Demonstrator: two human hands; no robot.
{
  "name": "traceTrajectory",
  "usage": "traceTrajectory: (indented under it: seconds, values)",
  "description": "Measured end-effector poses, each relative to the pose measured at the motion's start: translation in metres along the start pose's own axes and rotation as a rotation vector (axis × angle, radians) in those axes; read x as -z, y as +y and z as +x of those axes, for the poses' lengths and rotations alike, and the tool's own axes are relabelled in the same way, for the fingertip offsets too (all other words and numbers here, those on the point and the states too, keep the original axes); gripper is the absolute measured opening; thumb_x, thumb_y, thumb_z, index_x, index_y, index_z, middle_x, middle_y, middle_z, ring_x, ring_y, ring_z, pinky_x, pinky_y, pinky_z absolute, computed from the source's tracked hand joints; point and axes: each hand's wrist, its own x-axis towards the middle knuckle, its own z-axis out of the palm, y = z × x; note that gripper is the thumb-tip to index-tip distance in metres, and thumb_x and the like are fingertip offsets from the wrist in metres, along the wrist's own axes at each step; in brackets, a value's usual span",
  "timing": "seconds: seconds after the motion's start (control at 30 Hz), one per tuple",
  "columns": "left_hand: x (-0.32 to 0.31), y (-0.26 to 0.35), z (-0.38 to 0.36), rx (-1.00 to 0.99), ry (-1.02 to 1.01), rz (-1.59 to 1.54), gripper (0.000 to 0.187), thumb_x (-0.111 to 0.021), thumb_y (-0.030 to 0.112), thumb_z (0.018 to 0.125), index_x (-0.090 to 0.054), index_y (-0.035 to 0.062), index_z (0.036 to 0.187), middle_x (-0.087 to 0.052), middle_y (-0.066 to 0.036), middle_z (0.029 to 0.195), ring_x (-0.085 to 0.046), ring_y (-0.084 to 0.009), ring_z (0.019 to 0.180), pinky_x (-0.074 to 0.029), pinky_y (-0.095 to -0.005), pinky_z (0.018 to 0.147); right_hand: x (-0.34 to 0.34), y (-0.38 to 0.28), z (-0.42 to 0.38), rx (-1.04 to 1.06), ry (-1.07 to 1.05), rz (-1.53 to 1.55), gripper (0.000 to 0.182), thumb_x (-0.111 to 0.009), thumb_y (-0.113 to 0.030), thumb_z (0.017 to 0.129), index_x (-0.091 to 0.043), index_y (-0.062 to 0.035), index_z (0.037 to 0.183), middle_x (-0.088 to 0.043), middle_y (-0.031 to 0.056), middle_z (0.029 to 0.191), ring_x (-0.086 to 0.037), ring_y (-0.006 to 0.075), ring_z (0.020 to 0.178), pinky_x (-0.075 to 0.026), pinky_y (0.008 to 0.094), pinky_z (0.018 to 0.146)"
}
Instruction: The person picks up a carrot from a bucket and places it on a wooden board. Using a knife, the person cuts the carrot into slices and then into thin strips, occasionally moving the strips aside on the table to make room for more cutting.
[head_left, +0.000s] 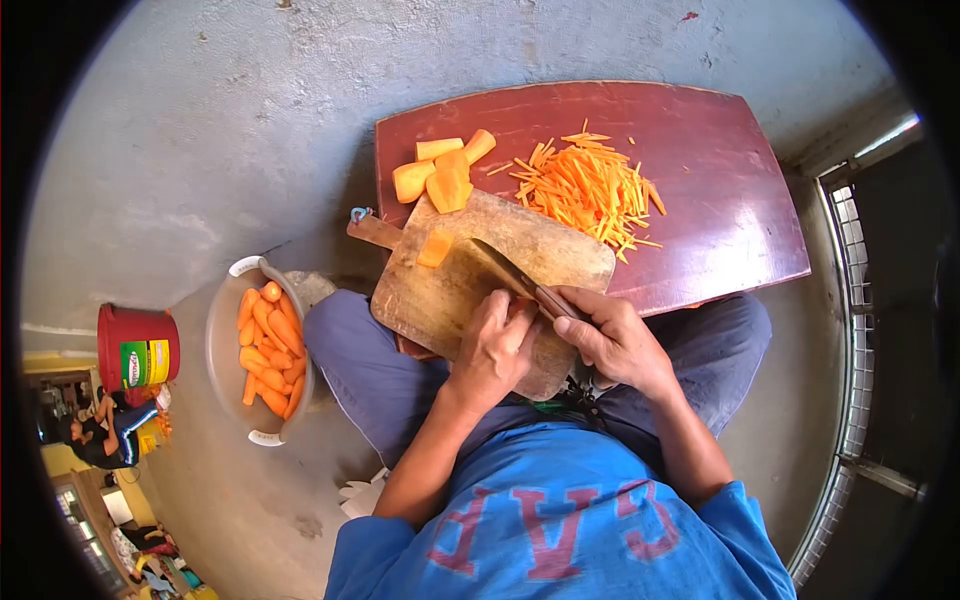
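Observation:
My right hand (612,338) is closed round the handle of a knife (508,265), whose blade points up and left over the wooden cutting board (415,290). Close beside the blade, my left hand (492,345) has its fingers curled down at the board; whatever is under them is hidden. A flat carrot slice (435,247) lies on the board left of the knife tip. Cut carrot chunks (411,181) sit at the board's upper left corner, one piece (450,185) overlapping its edge. A heap of carrot strips (590,190) rests beyond the board.
The board lies partly on a dark red table (720,190) and partly over my lap. On the floor at left stands a grey basin (218,345) of whole carrots (270,350). Farther left are a red bucket (112,345) and a seated person (100,440). A metal grille (857,330) is at right.

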Motion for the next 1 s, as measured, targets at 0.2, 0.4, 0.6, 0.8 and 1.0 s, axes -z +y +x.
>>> traceTrajectory:
  seconds: [0.2,0.4,0.6,0.8,1.0]
  values:
    - [0.016,-0.001,0.004,0.089,0.039,-0.076,0.041,-0.081,-0.003,0.098,-0.071,-0.0061,0.138,-0.064,-0.027,0.135,-0.07,-0.0501,0.12,-0.06,-0.0523,0.1,-0.004,-0.004,-0.003,-0.038,0.052,-0.089,0.041,-0.072,-0.021,0.116,-0.068,0.0034,0.149,-0.076,0.0287,0.111,-0.075,0.0353,0.098,-0.06,0.0448,0.092]
    - [0.015,-0.009,0.002,0.027,0.014,-0.034,0.043,-0.075,-0.007,0.098,-0.069,-0.0101,0.14,-0.063,-0.028,0.137,-0.069,-0.051,0.121,-0.059,-0.0534,0.104,-0.005,-0.003,-0.039,0.051,0.063,-0.146,0.038,-0.074,-0.016,0.114,-0.065,0.0056,0.143,-0.072,0.0323,0.111,-0.074,0.0524,0.1,-0.059,0.0503,0.087]
    - [0.017,-0.011,0.008,-0.002,-0.031,0.004,0.043,-0.066,-0.011,0.098,-0.067,-0.0117,0.14,-0.061,-0.03,0.133,-0.068,-0.0525,0.121,-0.058,-0.0546,0.108,-0.014,-0.023,-0.061,-0.03,0.032,-0.237,0.043,-0.071,-0.014,0.115,-0.059,0.0051,0.152,-0.074,0.0331,0.117,-0.075,0.0557,0.109,-0.061,0.0533,0.088]
    - [0.041,-0.021,0.022,0.024,-0.141,-0.113,0.044,-0.064,-0.011,0.097,-0.067,-0.0065,0.14,-0.059,-0.032,0.149,-0.066,-0.0548,0.132,-0.059,-0.0561,0.109,-0.017,-0.018,-0.052,-0.028,0.049,-0.2,0.034,-0.069,-0.014,0.116,-0.062,0.0038,0.144,-0.073,0.0349,0.116,-0.073,0.058,0.107,-0.058,0.0573,0.084]
    - [0.039,-0.017,0.014,0.179,-0.101,-0.056,0.042,-0.071,-0.012,0.096,-0.07,-0.0073,0.138,-0.064,-0.03,0.145,-0.068,-0.0541,0.128,-0.059,-0.0546,0.105,-0.014,-0.011,-0.029,0.054,0.03,-0.17,0.035,-0.068,-0.016,0.116,-0.062,0.0036,0.144,-0.073,0.035,0.11,-0.072,0.0579,0.104,-0.058,0.0561,0.084]
